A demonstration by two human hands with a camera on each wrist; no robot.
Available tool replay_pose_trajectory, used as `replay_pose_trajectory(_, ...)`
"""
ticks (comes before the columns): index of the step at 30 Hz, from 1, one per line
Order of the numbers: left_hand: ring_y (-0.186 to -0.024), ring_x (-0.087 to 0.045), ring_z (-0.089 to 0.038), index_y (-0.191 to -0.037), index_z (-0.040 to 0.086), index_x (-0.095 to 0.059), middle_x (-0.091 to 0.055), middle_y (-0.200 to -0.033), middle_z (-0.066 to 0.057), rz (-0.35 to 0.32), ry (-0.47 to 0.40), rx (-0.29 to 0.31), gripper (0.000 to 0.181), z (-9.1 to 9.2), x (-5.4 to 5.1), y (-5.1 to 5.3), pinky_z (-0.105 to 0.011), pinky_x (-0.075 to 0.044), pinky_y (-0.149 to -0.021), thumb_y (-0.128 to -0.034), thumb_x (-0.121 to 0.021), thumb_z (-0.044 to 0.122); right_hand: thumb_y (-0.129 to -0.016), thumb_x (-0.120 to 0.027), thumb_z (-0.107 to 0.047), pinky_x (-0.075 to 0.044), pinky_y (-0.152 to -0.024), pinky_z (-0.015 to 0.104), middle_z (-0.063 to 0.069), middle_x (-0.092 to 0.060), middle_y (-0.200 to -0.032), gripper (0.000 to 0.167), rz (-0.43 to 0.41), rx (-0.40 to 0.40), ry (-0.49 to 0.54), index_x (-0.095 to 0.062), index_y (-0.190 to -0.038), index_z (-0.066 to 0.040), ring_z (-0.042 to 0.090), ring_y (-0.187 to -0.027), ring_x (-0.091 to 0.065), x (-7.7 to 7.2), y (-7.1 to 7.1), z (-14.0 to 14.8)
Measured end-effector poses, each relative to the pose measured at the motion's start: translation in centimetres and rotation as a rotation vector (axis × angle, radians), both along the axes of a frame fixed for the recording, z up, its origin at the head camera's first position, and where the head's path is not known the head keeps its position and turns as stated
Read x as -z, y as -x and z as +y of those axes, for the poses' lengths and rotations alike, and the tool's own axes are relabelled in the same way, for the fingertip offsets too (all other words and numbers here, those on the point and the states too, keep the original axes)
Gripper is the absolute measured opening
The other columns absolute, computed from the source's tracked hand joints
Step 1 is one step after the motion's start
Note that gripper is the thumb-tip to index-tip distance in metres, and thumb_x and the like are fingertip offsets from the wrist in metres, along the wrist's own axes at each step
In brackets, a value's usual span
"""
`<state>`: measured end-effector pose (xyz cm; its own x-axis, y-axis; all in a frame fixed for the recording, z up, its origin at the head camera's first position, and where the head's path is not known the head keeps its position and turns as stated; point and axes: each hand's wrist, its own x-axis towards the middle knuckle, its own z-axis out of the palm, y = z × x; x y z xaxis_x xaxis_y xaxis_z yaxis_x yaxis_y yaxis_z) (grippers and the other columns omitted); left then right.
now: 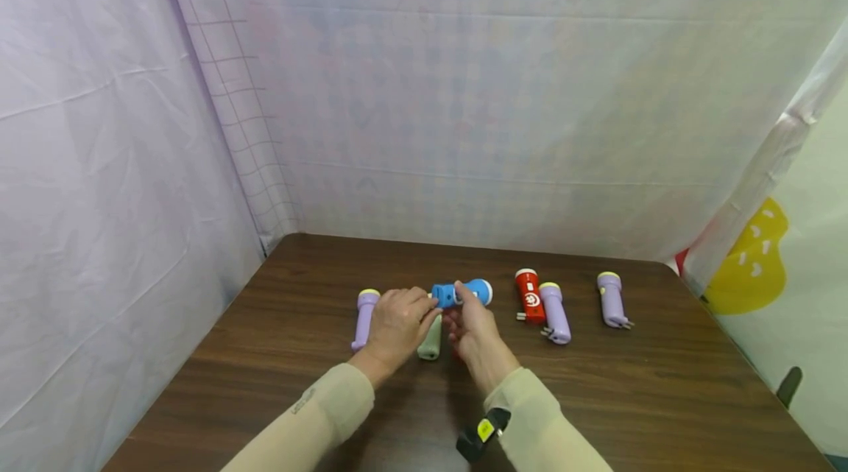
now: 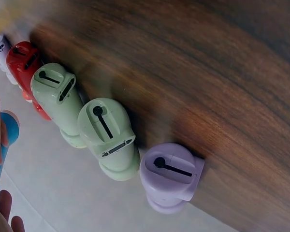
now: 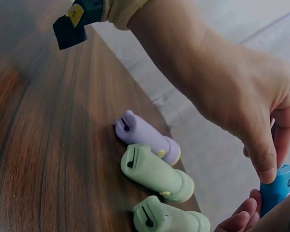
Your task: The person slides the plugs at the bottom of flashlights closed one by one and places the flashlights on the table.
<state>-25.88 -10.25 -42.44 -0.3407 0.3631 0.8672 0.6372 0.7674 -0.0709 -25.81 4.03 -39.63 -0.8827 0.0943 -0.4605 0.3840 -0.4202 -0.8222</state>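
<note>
The blue flashlight (image 1: pixel 447 296) is held up off the counter (image 1: pixel 636 384), lying across between both hands. The grip of the left hand (image 1: pixel 400 319) pinches its tail end; the grip of the right hand (image 1: pixel 478 332) closes near its head, thumb on top. Handling of this flashlight looks underway; whether its prongs are out cannot be told.

On the right, prongs (image 1: pixel 521 317) jut from the red flashlight (image 1: pixel 530 295), the purple flashlight (image 1: pixel 555 314) beside it and the far-right flashlight (image 1: pixel 610 299), so those look done. On the left, the two green flashlights (image 2: pixel 106 125) (image 2: pixel 60 96) and the end purple flashlight (image 2: pixel 166 169) show none, so they seem left over.

All look like smooth plastic: rounded barrels, flared heads, grooved tails. The counter has dark, streaked wood grain; behind it hangs pale, creased cloth (image 1: pixel 497 126).
</note>
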Motion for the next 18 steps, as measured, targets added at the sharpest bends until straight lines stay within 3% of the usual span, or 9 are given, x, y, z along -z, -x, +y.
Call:
replay_pose_trajectory(8, -0.065, -0.062, -0.017, -0.078, 0.012, -0.072, -0.063, -0.075, 0.002, -0.007, -0.004, 0.0, 0.018, 0.03, 0.23, -0.08, -0.034, -0.049, -0.061, -0.0735, -0.088, 0.019, -0.093, -0.064, -0.042, -0.032, -0.049, 0.023, -0.002, -0.058, -0.055, 0.037, 0.017, 0.003, -0.022, -0.061, -0.075, -0.01, 0.008, -0.049, -0.052, 0.12, 0.0, 0.03)
replay_pose_trajectory(18, -0.063, -0.059, -0.017, -0.074, 0.014, -0.068, -0.061, -0.071, 0.004, -0.03, -0.037, 0.005, 0.022, -0.43, 0.61, -0.04, -0.034, -0.048, -0.058, -0.0706, -0.089, 0.019, -0.095, -0.064, -0.04, -0.033, -0.046, 0.023, -0.001, -0.057, -0.054, 0.034, 0.035, 0.02, -0.073, -0.059, -0.082, -0.009, 0.009, -0.046, -0.051, 0.37, 0.54, 0.83)
